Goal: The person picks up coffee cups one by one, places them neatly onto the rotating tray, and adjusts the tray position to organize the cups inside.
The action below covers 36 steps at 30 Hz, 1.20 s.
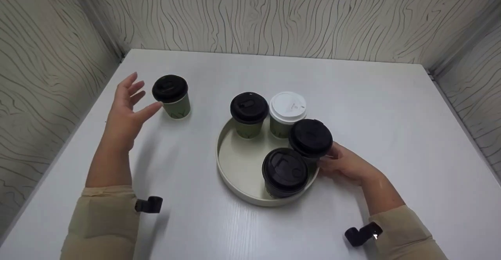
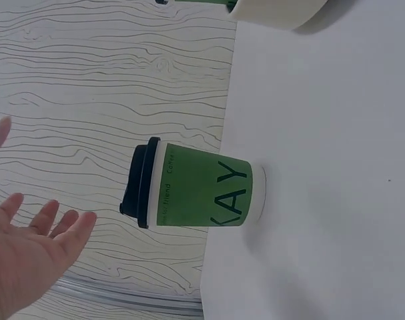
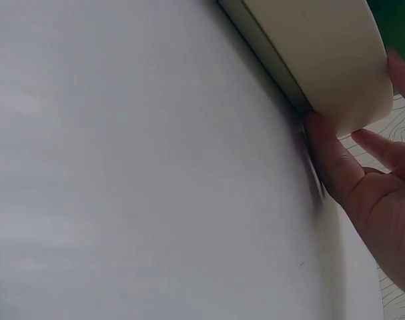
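Observation:
My left hand [image 1: 126, 109] is spread beside a green paper cup [image 1: 178, 108] with a black lid, its thumb close to the cup and its palm bare. In the left wrist view, the cup [image 2: 202, 187] stands upright with dark lettering on its green sleeve. A round cream tray [image 1: 242, 166] carries three black-lidded cups and a white-lidded cup [image 1: 288, 107]. My right hand [image 1: 348, 164] grips the tray's right side. The right wrist view has a fingertip at the lower edge of the tray wall [image 3: 322, 60] and another digit by its rim.
The tray and the lone cup stand on a white table [image 1: 352, 91]. Behind and beside it rise panels [image 1: 274, 17] with a wood-grain pattern. A black wrist camera [image 1: 149, 204] juts from the left sleeve, and another [image 1: 362, 234] from the right.

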{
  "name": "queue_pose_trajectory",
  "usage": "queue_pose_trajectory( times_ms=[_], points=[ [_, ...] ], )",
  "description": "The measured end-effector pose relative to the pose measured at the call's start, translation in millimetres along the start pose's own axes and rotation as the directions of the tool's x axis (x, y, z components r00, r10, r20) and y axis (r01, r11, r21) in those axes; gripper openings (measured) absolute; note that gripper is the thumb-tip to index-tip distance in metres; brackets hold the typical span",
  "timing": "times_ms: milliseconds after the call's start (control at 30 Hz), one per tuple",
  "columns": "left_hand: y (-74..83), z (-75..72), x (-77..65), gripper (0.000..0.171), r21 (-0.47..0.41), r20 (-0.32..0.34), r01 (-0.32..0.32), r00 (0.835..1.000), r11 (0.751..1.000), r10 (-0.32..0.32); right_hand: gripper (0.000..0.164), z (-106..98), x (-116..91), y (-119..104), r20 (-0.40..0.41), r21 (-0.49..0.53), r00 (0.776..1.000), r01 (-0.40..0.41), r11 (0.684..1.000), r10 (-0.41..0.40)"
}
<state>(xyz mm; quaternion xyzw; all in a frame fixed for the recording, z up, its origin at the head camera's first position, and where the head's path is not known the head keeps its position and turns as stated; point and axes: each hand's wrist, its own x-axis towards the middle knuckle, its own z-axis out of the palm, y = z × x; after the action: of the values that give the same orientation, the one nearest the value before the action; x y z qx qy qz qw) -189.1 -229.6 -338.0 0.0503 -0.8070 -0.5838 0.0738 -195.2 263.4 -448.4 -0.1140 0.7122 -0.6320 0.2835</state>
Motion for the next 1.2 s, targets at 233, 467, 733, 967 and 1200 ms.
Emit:
queue_pose_trajectory(
  times_ms=[233,467,733,967,1200],
  points=[
    [-8.9,-1.7,11.1,0.088,0.016,-0.021,0.047,0.999,0.999,-0.047,0.076,0.0,-0.2,-1.1,-0.002,0.003,1.0,0.003,1.0,-0.003],
    [-19.7,-0.6,21.2,0.09,0.032,-0.025,0.104,0.994,0.994,-0.103,0.077,-0.2,0.2,-0.6,-0.007,-0.01,1.0,0.011,1.0,-0.011],
    [-33.5,4.5,32.2,0.096,0.004,-0.038,0.131,0.991,0.991,-0.13,0.078,-0.8,-0.3,1.3,0.003,-0.001,1.0,0.018,1.0,-0.018],
    [-44.1,6.7,41.6,0.1,-0.005,-0.044,0.143,0.989,0.99,-0.143,0.079,-0.2,-0.8,0.7,0.008,0.074,1.0,-0.027,0.997,0.026],
    [-50.3,9.4,50.0,0.101,-0.061,-0.023,0.156,0.987,0.986,-0.158,0.083,1.2,-0.7,-0.3,0.005,0.097,0.999,-0.046,0.994,0.045]
  ],
)
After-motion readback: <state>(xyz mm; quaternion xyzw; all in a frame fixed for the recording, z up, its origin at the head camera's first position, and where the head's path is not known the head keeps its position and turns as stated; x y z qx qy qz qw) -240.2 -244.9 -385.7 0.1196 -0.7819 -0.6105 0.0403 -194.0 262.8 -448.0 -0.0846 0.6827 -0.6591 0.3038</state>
